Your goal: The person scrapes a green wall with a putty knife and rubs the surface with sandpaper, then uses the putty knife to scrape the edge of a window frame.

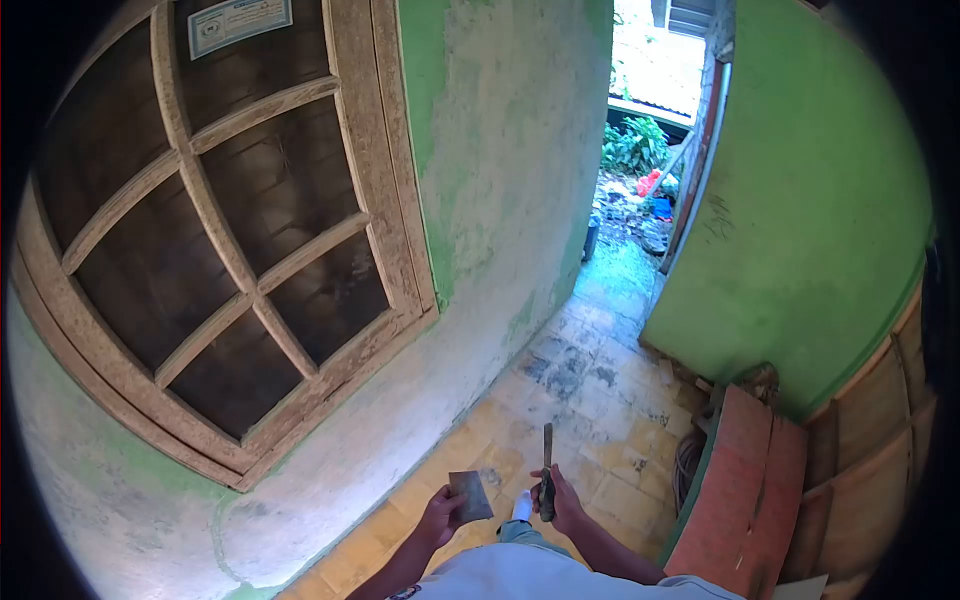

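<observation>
My left hand (441,514) is closed on the edge of a flat grey rectangular sheet (472,496), low in the view. To its right, my right hand (566,503) grips a narrow-bladed hand tool (547,462) by its dark handle. The long thin blade points up and away from me. The sheet and the tool are apart, both held in front of my body over the tiled floor (610,440). My foot (523,505) shows between the two hands.
On the left, a wooden-framed window (250,285) with a paper label (240,25) sits in a patchy green and whitish wall (490,200). A doorway (625,250) opens outside at the back. A reddish wooden panel (735,490) and a green wall (810,200) stand on the right.
</observation>
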Motion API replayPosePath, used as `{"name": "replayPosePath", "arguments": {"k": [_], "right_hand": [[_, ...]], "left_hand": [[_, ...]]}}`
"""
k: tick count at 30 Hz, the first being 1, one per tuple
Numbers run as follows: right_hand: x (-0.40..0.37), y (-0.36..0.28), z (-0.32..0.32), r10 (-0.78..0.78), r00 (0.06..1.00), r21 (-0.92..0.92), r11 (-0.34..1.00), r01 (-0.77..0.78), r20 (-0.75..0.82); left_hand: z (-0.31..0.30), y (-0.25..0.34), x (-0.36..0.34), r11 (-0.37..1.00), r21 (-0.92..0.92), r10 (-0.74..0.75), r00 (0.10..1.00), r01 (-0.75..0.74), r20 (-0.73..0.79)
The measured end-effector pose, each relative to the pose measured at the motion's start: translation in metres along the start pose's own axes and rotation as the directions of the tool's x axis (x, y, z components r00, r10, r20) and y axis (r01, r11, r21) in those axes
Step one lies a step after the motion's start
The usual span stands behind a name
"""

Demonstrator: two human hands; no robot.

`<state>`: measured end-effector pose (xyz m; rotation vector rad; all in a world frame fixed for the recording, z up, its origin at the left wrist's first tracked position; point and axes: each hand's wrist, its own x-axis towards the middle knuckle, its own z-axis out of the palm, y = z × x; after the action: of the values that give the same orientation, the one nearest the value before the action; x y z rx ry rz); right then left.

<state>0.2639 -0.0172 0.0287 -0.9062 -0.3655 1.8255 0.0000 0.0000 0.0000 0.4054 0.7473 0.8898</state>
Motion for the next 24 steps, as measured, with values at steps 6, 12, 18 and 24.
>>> {"name": "replayPosePath", "arguments": {"k": [6, 12, 18, 24], "right_hand": [[0.110, -0.139, 0.032, -0.072, 0.994, -0.265, 0.960, 0.093, 0.088], [0.199, -0.224, 0.065, -0.020, 0.968, -0.332, 0.938, 0.105, 0.249], [0.255, -0.266, 0.128, 0.050, 0.952, -0.371, 0.926, 0.068, 0.301], [0.319, -0.289, 0.186, -0.001, 0.943, -0.479, 0.861, 0.170, 0.332]], "left_hand": [[0.046, 0.066, 0.097, 0.988, -0.057, 0.134, 0.984, -0.141, -0.122], [0.075, 0.107, 0.166, 0.945, 0.044, 0.325, 0.924, -0.323, -0.203], [0.079, 0.136, 0.182, 0.908, 0.238, 0.399, 0.886, -0.346, -0.236], [0.067, 0.177, 0.206, 0.882, 0.238, 0.459, 0.855, -0.406, -0.244]]}}
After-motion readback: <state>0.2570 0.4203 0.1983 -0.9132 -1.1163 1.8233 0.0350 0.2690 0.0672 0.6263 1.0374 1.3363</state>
